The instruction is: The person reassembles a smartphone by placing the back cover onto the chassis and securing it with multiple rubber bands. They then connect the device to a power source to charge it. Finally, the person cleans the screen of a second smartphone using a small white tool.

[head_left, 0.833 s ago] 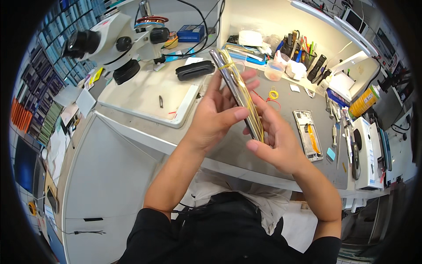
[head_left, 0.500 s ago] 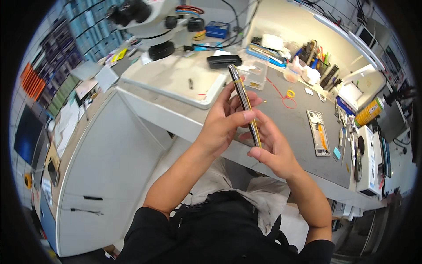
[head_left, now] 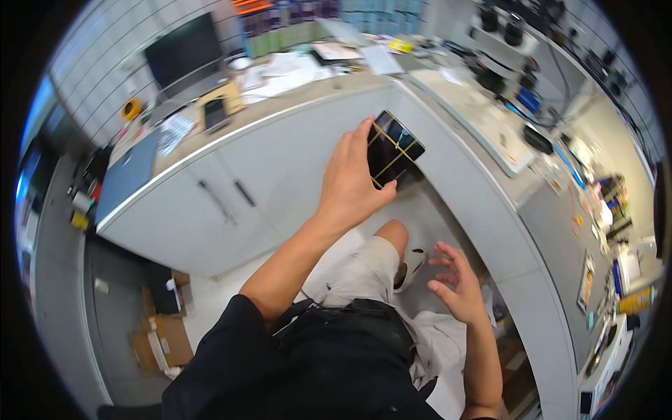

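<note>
My left hand (head_left: 350,175) grips a dark phone (head_left: 396,149) crossed by thin yellow bands, holding it by its edge over the inner corner of the L-shaped counter, in front of the white cabinet fronts (head_left: 280,175). Lower and to the right, my right hand (head_left: 455,280) is away from the phone, fingers apart and slightly curled, holding nothing, beside the edge of the right-hand bench.
A laptop (head_left: 180,52), another phone (head_left: 214,114) and loose papers (head_left: 287,77) lie on the back counter. The right bench holds a microscope (head_left: 507,35), a white mat (head_left: 476,115) and an opened phone frame (head_left: 586,280). Cardboard boxes (head_left: 150,350) stand low at the left.
My view has swung left toward the laptop counter. My left hand has turned the phone so its face shows. My right hand has let go of it and moved away downward.
</note>
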The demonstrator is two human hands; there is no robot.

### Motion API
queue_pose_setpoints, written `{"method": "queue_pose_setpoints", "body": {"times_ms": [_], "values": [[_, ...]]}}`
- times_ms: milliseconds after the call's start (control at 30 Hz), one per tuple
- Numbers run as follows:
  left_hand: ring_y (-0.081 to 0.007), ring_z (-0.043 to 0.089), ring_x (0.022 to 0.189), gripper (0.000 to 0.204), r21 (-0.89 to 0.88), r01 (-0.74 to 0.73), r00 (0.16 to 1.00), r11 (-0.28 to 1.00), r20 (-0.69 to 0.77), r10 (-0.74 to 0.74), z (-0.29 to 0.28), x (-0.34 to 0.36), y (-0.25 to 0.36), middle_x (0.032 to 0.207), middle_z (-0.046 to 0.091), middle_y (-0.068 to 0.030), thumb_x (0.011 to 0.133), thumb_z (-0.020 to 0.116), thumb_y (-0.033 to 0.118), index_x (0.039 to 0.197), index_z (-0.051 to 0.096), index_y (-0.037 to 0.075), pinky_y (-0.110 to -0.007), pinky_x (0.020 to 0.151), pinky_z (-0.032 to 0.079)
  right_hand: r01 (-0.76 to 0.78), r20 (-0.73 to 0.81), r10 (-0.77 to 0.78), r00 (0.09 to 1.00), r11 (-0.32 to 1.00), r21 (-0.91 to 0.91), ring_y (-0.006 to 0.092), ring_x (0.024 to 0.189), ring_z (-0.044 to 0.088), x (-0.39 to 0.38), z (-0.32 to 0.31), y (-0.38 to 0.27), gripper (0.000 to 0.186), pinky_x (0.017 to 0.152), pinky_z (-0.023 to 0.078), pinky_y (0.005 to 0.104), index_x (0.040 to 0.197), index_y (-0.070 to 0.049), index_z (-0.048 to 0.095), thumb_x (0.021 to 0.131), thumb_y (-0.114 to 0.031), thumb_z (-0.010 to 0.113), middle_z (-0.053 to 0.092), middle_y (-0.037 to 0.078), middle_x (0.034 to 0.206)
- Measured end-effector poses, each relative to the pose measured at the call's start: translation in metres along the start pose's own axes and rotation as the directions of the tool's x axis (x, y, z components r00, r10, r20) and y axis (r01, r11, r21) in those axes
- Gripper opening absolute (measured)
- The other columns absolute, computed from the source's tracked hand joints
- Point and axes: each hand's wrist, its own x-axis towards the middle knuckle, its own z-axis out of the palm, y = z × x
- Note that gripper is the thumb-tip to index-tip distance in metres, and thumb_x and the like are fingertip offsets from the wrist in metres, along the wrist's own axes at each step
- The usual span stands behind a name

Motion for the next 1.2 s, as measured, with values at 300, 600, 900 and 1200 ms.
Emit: {"method": "queue_pose_setpoints", "body": {"times_ms": [300,600,900,1200], "values": [[-0.0212,0.051,0.12,0.098,-0.514,0.291,0.932,0.807,-0.038,-0.36,-0.174,-0.056,-0.099,0.133,0.049,-0.0145,0.073,0.081,0.01,0.151,0.022,-0.003,-0.033,0.102,0.041,0.151,0.242,-0.12,0.963,0.982,-0.112,0.0184,0.104,0.061,0.039,0.121,-0.042,0.052,0.08,0.053,0.0303,0.13,-0.008,0.058,0.08,-0.005,0.076,0.056,0.007,0.128],[-0.0234,0.049,0.126,0.099,-0.787,0.203,0.857,0.582,-0.145,-0.494,-0.257,-0.128,-0.16,0.139,0.046,-0.0167,0.075,0.081,0.009,0.152,0.02,-0.002,-0.034,0.104,0.042,0.513,0.457,-0.287,0.842,0.688,-0.513,0.0242,0.091,0.065,0.136,0.203,-0.129,0.036,0.075,0.053,0.033,0.117,-0.006,0.065,0.082,-0.01,0.073,0.067,0.011,0.103],[-0.0165,0.057,0.105,0.08,-0.895,0.128,0.744,0.428,-0.199,-0.638,-0.315,-0.18,-0.197,0.121,0.055,-0.0076,0.078,0.075,0.011,0.148,0.037,0.004,-0.032,0.089,0.051,0.399,0.349,-0.218,0.911,0.675,-0.621,0.0287,0.09,0.067,0.243,0.252,-0.084,0.024,0.079,0.052,0.038,0.111,-0.006,0.069,0.088,-0.011,0.064,0.068,0.014,0.101],[-0.0272,0.052,0.122,0.092,-0.185,0.505,0.685,0.843,-0.509,-0.522,-0.326,-0.224,-0.212,0.136,0.048,-0.0191,0.071,0.077,0.007,0.147,0.028,-0.005,-0.035,0.102,0.043,0.951,0.894,-0.376,0.243,-0.088,-0.295,0.0262,0.119,0.055,0.236,0.473,0.004,0.029,0.096,0.044,0.0405,0.108,-0.004,0.068,0.087,-0.019,0.056,0.063,0.011,0.121]]}}
